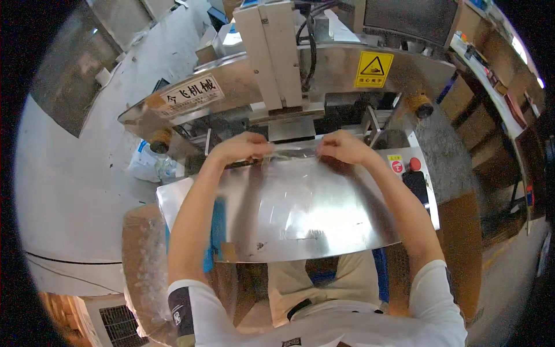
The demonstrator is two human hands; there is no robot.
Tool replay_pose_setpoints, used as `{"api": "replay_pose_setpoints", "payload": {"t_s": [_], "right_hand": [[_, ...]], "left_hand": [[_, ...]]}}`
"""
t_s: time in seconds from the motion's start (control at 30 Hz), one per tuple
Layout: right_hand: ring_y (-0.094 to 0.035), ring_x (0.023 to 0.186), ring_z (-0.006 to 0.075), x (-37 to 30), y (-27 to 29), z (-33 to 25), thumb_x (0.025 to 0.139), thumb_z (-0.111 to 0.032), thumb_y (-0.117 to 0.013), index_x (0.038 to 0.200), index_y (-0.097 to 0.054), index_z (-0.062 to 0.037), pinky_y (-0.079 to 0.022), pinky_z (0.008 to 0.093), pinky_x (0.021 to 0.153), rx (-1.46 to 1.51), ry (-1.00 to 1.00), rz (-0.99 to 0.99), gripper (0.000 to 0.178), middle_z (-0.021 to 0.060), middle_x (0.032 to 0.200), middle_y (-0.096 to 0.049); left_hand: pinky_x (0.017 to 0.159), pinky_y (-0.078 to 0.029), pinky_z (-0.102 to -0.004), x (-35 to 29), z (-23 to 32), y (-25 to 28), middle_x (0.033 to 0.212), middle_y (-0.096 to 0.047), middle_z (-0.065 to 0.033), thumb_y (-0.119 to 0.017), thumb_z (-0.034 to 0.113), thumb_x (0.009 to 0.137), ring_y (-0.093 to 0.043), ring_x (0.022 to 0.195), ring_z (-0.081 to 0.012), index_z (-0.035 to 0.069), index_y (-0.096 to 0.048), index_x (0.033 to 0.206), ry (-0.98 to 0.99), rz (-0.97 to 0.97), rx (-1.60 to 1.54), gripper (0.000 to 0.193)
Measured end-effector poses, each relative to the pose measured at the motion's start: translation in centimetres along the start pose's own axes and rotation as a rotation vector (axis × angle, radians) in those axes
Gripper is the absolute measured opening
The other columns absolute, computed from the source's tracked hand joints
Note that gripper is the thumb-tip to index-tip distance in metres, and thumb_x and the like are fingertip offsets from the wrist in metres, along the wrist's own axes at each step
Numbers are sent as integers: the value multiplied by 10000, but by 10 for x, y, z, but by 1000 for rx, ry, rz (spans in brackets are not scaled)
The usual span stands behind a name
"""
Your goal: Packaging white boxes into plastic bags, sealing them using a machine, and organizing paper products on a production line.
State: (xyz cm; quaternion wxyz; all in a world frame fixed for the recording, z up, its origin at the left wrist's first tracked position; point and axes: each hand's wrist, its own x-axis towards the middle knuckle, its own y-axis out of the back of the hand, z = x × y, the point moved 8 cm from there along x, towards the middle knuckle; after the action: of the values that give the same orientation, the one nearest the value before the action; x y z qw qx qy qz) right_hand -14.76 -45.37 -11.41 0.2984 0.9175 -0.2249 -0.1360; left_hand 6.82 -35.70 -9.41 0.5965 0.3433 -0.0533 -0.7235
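A strip of clear, shiny plastic [293, 153] is stretched between my two hands, above the far edge of a polished metal worktop [300, 214]. My left hand [245, 147] pinches its left end, fingers closed. At the other end, my right hand [342, 148] has its fingers curled and pressed on the plastic. Whether this is a bag or a loose film I cannot tell. Just beyond both hands is the metal block [291, 128] of a machine, below its upright white column [269, 55].
A red push button [415, 164] sits on the panel right of the worktop. Behind stands a metal crossbar [329, 65] with dark round knobs below its ends. An open cardboard box [144, 254] of clear plastic pieces is at left; more cardboard [462, 248] stands right.
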Motion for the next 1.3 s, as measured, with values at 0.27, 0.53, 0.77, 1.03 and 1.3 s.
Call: {"api": "replay_pose_setpoints", "payload": {"t_s": [0.27,0.53,0.77,1.03,1.3], "right_hand": [[-668,886,364,34,38,-22,867,-201,-614,915,-700,13,-527,444,775,-256,42,414,236,206,915,-695],[-470,1310,377,11,-30,-53,907,-257,-606,1295,-540,-20,-399,526,1039,-725,132,476,460,195,1391,-527],[-498,1284,363,9,-32,-78,925,-242,-579,1311,-525,-32,-405,519,1034,-697,97,403,442,180,1356,-556],[-539,1218,362,6,-32,-83,932,-235,-572,1262,-540,-46,-435,531,975,-690,125,434,382,179,1286,-588],[-600,1097,373,9,-18,-88,931,-234,-570,1204,-574,-35,-443,503,949,-738,141,458,338,194,1108,-663]], "left_hand": [[551,-480,-276,46,5,31,804,-674,-9,-847,137,741,-582,643,-114,32,-694,987,-470,340,-197,308],[1021,-383,-515,-14,56,-28,1139,-641,-249,-632,178,842,-534,1170,-396,-36,-655,1071,4,770,510,314],[1099,-240,-636,-135,27,-204,1375,-498,-243,-581,436,924,-403,1339,-414,-34,-534,1284,-250,866,641,594],[1103,-222,-646,-142,30,-208,1381,-495,-254,-564,466,933,-396,1342,-422,-35,-520,1314,-274,928,590,631],[1094,-245,-646,-142,31,-211,1345,-509,-253,-579,429,931,-407,1315,-434,-40,-484,1334,-271,937,613,625]]}}
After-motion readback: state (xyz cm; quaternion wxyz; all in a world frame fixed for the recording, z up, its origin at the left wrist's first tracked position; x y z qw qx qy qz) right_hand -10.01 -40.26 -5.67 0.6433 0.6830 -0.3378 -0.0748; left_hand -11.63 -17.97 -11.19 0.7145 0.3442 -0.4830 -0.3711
